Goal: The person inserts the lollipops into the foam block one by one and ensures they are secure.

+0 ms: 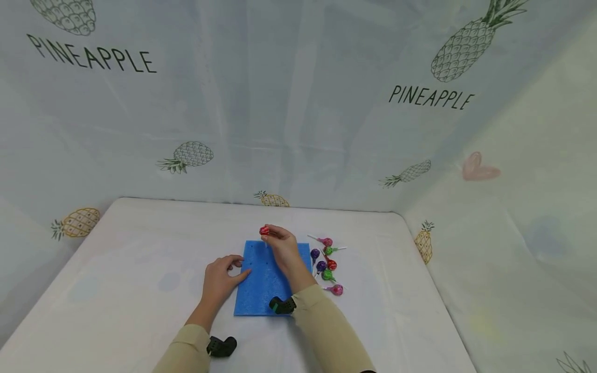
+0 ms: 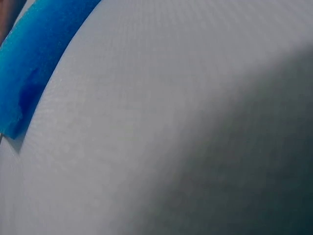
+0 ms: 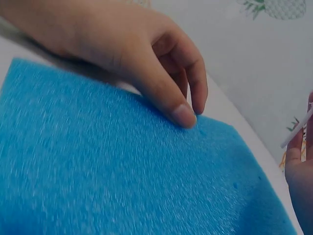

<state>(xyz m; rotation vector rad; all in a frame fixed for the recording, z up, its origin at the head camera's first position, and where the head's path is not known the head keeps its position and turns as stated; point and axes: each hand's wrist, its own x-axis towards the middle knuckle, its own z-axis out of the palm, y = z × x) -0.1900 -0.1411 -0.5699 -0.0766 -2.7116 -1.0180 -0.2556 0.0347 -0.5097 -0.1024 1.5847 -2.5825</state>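
Observation:
A blue foam board [image 1: 261, 290] lies flat on the table, with a few small dark holes in its top. My left hand [image 1: 218, 282] holds its left edge, the thumb on top and the fingers curved down beside the rim; the right wrist view shows this hand [image 3: 142, 58] up close. Above the board's far edge, my right hand [image 1: 284, 251] pinches a red-wrapped lollipop [image 1: 264, 230]. Its white stick [image 3: 299, 127] appears at the right of the right wrist view, beside part of the right hand [image 3: 302, 181]. Only the board's edge [image 2: 44, 54] shows in the left wrist view.
Right of the board lie several loose lollipops, including a purple one [image 1: 315, 253], a green one [image 1: 327, 274], a red one [image 1: 331, 264] and a pink one [image 1: 337, 289]. A white cloth covers the table [image 1: 154, 269], and a pineapple-print curtain [image 1: 298, 129] hangs behind it.

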